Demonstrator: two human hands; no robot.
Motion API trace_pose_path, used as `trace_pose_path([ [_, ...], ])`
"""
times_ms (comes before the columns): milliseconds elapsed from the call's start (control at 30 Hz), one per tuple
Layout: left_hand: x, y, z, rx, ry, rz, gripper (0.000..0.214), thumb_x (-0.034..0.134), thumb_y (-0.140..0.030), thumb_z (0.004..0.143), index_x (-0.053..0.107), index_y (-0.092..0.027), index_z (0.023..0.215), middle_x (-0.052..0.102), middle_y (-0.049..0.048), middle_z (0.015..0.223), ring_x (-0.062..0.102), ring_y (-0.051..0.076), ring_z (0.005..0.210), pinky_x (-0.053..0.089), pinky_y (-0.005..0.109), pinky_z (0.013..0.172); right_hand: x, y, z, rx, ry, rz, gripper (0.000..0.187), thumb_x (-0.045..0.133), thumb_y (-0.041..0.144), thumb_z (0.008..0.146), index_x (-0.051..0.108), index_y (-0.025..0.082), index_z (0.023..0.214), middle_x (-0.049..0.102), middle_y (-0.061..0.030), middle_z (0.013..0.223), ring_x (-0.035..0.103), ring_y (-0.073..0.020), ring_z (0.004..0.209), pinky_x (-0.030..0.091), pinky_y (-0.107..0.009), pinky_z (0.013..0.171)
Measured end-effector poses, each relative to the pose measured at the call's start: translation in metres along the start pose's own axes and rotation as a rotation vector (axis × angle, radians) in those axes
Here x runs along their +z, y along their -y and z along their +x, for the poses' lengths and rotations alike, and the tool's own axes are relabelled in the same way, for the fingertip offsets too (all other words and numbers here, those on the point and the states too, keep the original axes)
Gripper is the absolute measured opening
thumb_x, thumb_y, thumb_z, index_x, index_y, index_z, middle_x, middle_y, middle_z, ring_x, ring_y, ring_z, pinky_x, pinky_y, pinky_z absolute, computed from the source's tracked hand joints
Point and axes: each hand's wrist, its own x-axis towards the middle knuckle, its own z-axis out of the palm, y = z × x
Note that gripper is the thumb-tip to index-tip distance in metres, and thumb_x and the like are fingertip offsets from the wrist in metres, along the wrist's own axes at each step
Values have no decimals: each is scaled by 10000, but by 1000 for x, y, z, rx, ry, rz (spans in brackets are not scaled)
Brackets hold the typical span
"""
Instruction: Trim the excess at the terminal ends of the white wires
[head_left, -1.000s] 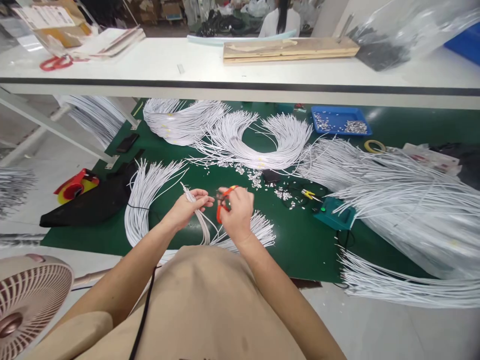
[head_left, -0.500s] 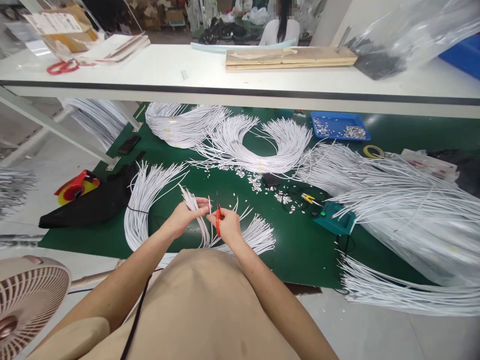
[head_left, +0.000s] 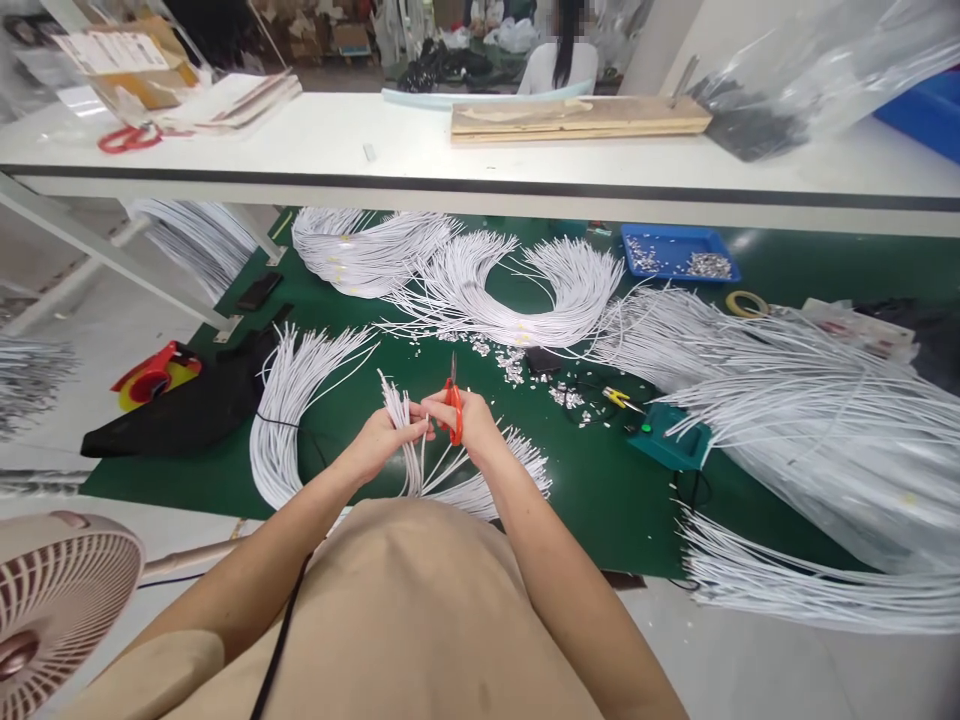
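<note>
One white cable bundle [head_left: 394, 403] over green table [head_left: 585, 510], free ends pointing away from body | left hand [head_left: 382, 442]: grasping it | right hand [head_left: 474, 414]: clasping red-handled scissors [head_left: 456, 425], just right of bundle, blades roughly parallel (whether hands touch: cannot tell)

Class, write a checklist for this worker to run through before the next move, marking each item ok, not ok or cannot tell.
1. Left hand holds the white cable bundle: ok.
2. Right hand holds the red-handled scissors: ok.
3. Scissor blades point away from the worker's body: ok.
4. Small silver pieces all kept in the blue tray: not ok, many lie scattered on the green tabletop.
5. Strand tip between the hands intact: cannot tell, too small.
</note>
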Motion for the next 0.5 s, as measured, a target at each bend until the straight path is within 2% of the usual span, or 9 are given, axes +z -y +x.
trace_pose_path([
  [100,1,0,-1,33,-46,-69,387,734,-311,621,590,-160,948,640,35,813,619,157,700,406,241,596,3,-8,1,-36,-40,-46,276,689,391,589,637,142,696,568,16,588,474,-86,533,368,-219,534],
  [167,0,-1,0,53,-90,-89,402,742,-305,609,582,-159,949,630,25,784,608,141,662,388,223,553,1,-15,0,-66,-61,-152,284,646,421,643,649,150,728,581,10,607,490,-97,553,376,-224,552],
  [267,-2,-2,1,57,-120,-57,394,745,-309,602,599,-144,928,626,27,749,605,143,649,365,214,520,-6,-21,-3,-142,-95,-473,281,575,436,724,664,180,798,617,-5,696,535,-119,642,380,-230,603],
  [367,-4,-3,2,58,-144,-14,370,750,-314,586,617,-133,880,637,38,729,611,160,656,367,226,521,-13,-21,-9,-215,-95,-887,257,578,431,735,660,198,806,623,-27,797,555,-139,719,361,-235,622],
  [500,-3,-3,2,52,-174,28,368,758,-327,561,624,-131,842,646,45,713,619,183,656,378,246,531,-13,-16,-15,-206,-51,-1230,265,525,432,781,650,199,758,615,-49,799,563,-156,725,332,-249,615],
])
